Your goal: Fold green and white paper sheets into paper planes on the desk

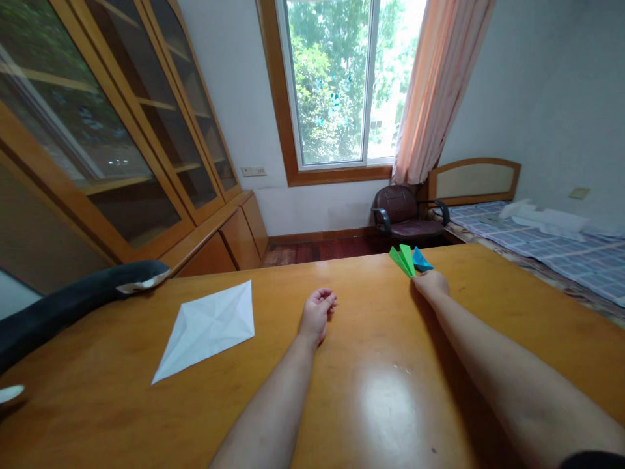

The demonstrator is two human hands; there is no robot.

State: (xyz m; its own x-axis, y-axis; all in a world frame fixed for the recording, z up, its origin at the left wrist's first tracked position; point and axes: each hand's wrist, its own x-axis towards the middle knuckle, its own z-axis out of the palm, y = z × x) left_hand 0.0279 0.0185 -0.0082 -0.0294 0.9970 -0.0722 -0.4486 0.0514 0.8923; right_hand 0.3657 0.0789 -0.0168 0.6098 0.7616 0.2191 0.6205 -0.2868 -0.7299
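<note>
Paper planes, a green paper plane (403, 259) and a blue paper plane (421, 260) just beside it, are held together at the far edge of the wooden table (390, 391), pinched at their tails by the right hand (431, 283), whose fingers are closed around the folded keels while the noses are pointed up and away toward the window (342, 85). The left hand (317, 314) is rested on the tabletop with its fingers loosely curled and nothing held in it; a creased white paper sheet (209, 329) is lain flat well to its left, near a dark soft toy (73, 303). For the planes to be handled well, the grip is best kept light and low on the keels, so that the wings are not crushed, and the two are best kept aligned so that one is not bent against the other. How the fingertips are placed cannot be told, since they are hidden behind the hand.
</note>
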